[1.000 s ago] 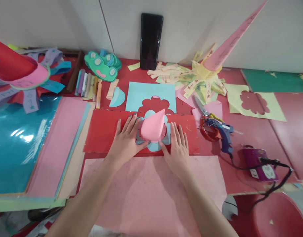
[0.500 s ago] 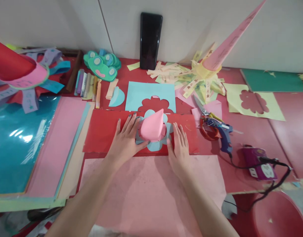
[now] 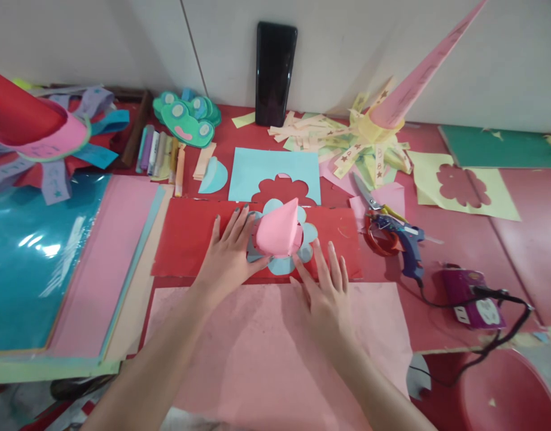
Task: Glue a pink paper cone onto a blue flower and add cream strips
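Note:
A pink paper cone (image 3: pixel 277 230) stands on a light blue paper flower (image 3: pixel 282 266), its tip toward the upper right. Both rest on a red board (image 3: pixel 189 239). My left hand (image 3: pixel 233 248) lies at the flower's left side, fingers stretched, its thumb by the cone's lower edge. On the right, my right hand (image 3: pixel 326 293) is spread, the index fingertip near the cone's base at the lower right. Under my forearms is a large pink sheet (image 3: pixel 257 347). Behind the board lies a light blue sheet (image 3: pixel 275 161) with a flower-shaped cutout.
To the right are scissors (image 3: pixel 367 191), a blue glue gun (image 3: pixel 410 245) and a purple power box (image 3: pixel 472 296) with a black cord. A phone (image 3: pixel 275 75) leans on the wall. Decorated paper cone hats stand at left (image 3: pixel 28 117) and right (image 3: pixel 419 78). Coloured sheets (image 3: pixel 91 257) lie left.
My right hand has moved down and slightly left, off the flower's right edge, and its fingers have spread wider. My left hand, the cone and the flower stay in place.

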The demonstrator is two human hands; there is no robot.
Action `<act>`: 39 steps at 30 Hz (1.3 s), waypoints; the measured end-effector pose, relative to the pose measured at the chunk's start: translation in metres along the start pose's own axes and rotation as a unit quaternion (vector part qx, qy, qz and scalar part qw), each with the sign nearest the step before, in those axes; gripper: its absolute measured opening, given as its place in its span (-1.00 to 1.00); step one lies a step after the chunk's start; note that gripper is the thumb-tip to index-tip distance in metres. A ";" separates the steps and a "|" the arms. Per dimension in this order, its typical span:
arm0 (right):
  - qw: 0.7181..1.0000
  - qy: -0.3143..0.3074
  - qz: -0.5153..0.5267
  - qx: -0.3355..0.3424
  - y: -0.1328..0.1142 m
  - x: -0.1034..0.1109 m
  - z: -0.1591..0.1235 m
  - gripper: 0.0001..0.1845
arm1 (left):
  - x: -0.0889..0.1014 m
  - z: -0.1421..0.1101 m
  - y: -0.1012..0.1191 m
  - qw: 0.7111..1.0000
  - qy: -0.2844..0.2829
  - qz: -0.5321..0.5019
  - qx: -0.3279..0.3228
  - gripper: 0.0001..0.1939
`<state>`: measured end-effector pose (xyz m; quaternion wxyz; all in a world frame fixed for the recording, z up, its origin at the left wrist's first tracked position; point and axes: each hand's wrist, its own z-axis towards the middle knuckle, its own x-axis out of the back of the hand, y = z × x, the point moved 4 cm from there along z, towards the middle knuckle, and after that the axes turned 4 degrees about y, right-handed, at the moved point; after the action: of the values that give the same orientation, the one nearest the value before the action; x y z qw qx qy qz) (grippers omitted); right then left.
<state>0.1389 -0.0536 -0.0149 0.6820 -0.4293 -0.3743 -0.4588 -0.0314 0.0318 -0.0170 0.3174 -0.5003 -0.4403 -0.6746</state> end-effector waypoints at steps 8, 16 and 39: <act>0.991 -0.039 -0.092 0.087 -0.010 0.010 0.009 -0.53 | -0.002 0.000 -0.001 1.000 -0.009 0.008 0.009 -0.19; 0.995 -0.042 -0.051 0.069 -0.004 0.005 0.006 -0.49 | -0.001 0.000 0.000 1.000 -0.009 0.007 0.005 -0.21; 0.998 -0.008 0.066 0.012 -0.004 -0.004 0.001 -0.59 | 0.001 0.001 0.001 1.000 0.008 0.004 0.003 -0.23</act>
<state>0.1339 -0.0525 -0.0175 0.7126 -0.4488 -0.3563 -0.4048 -0.0307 0.0322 -0.0154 0.3250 -0.4955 -0.4375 -0.6764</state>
